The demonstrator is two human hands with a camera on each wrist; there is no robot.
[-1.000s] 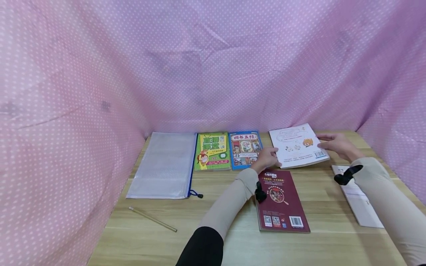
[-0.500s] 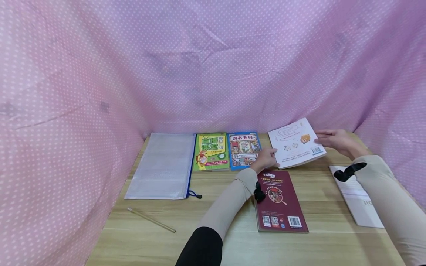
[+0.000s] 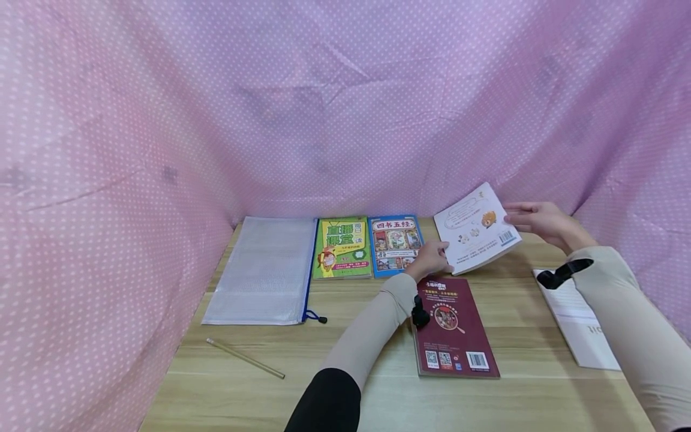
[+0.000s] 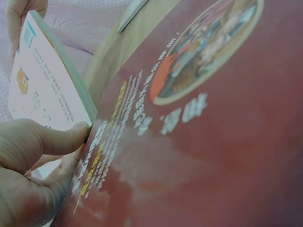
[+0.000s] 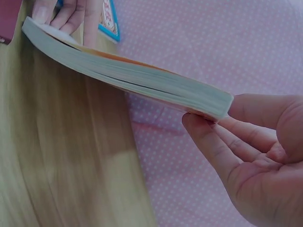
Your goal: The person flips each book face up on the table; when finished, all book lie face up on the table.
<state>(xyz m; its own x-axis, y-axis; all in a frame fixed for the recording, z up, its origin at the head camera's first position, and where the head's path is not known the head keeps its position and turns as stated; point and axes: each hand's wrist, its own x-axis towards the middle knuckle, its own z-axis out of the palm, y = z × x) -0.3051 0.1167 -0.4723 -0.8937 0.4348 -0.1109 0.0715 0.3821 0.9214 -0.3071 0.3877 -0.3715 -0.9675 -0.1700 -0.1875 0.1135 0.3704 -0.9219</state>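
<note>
A white paperback book (image 3: 471,231) with small cartoon animals and a barcode is tilted at the back right, its right side raised off the table. My left hand (image 3: 432,259) pinches its near left corner, thumb on the cover. My right hand (image 3: 545,225) holds the raised right edge; in the right wrist view its fingers (image 5: 208,139) lie against the corner of the page block. Just below my left hand lies a maroon book (image 3: 459,336), which fills much of the left wrist view.
Left of the white book lie a blue comic-style book (image 3: 396,246), a green book (image 3: 342,249) and a translucent mesh zip pouch (image 3: 259,270) with blue trim. A pencil (image 3: 245,358) lies at front left, a white notebook (image 3: 580,324) under the right forearm. Pink dotted cloth (image 3: 345,120) hangs behind.
The right side of the white book has risen and swung up and leftward with my right hand. My left hand stays at its near corner. The other books keep their places.
</note>
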